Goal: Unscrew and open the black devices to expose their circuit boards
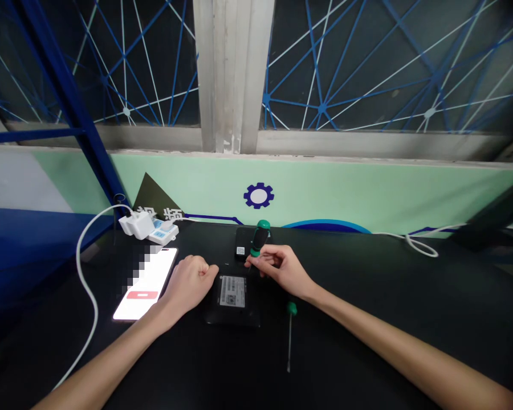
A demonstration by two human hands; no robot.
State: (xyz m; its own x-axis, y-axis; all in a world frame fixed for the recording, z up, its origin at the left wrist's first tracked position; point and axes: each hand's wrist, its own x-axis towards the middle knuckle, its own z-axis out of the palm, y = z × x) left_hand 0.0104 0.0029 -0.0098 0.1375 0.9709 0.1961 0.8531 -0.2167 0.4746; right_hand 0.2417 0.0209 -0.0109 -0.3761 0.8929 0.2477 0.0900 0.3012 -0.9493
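Note:
A black flat device (233,316) with a white printed label lies on the dark table in front of me. My left hand (192,279) is closed in a fist by its upper left corner, with the thumb side at the edge. A green-and-black screwdriver (260,238) stands nearly upright, its handle on top, in the pinched fingers of my right hand (280,266). Its tip is close to the device's upper right corner; whether they touch I cannot tell. Nearer to me, a second screwdriver (289,336) with a green end and thin metal shaft lies on the table.
Behind the screwdriver lies another black box-like item (242,236) with a small white code label. A phone (147,285) with a lit screen is left of my left hand. A power strip (162,232) with a white plug (137,225) and cable (83,273) sits at the back left.

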